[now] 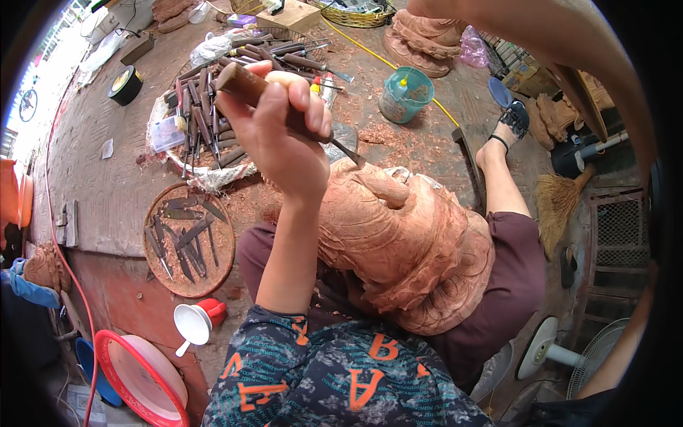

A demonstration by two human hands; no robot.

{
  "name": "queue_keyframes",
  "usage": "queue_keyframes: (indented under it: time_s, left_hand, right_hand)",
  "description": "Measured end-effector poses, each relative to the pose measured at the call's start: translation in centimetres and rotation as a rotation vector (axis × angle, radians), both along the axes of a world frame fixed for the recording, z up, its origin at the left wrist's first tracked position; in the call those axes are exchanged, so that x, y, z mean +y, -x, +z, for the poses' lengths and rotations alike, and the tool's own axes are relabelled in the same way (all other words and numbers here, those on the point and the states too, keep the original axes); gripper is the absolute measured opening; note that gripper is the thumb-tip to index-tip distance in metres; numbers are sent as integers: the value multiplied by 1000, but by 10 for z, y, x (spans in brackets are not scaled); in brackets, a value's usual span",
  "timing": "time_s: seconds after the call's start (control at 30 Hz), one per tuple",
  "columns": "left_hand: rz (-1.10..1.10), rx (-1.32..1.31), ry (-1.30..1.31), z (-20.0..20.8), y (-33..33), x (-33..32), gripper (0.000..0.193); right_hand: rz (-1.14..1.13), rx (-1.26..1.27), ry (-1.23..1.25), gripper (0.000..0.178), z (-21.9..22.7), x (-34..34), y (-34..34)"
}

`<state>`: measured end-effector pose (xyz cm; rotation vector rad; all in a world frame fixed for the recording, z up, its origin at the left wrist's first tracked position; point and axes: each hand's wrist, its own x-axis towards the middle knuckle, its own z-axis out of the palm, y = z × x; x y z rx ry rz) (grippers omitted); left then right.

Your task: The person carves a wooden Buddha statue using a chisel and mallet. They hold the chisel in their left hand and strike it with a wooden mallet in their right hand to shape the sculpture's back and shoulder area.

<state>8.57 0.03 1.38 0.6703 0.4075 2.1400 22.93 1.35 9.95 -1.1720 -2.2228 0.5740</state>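
left hand [281, 139]: I see it raised over the lap, fingers curled tight into a fist around the chisel [284, 107]; no gap between fingers, thumb side toward the camera.
chisel grip: brown wooden handle sits in the fist, butt end sticking out top-left of the hand.
chisel axis: long axis runs diagonal, handle upper-left, blade lower-right; it slopes down toward the carving.
chisel tip: thin metal blade leaves the fist on the right and ends at the upper edge of the wood carving [405, 249]; I read it as touching or just at the surface, can't separate the two.
wood carving: large reddish-brown piece with layered ridged folds, lying across the lap, below and right of the fist.
right hand: forearm [569, 43] crosses the top right of the frame; the hand itself is out at the top edge, so I can't tell finger state.
tool tray [167, 153]: beyond the fist, on the floor, heaped with wooden-handled chisels.
round board [188, 242]: left of the forearm, holds loose metal blades.
teal bucket [405, 92]: upper middle, standing in wood shavings.
black tape roll [125, 85]: upper left, well apart from the tray.
white funnel [192, 324]: lower left, beside a red cap.
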Motion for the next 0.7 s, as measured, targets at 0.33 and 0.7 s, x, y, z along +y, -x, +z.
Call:
queue_keyframes:
  time_s: [0.33,0.7]
  left_hand:
    - [-74,105,-55,6,4,-3,21]
    - [-30,149,-40,9,-1,1,18]
  right_hand:
    - [-3,-10,-40,49,0,-1,0]
    - [1,-71,-98,49,2,-1,1]
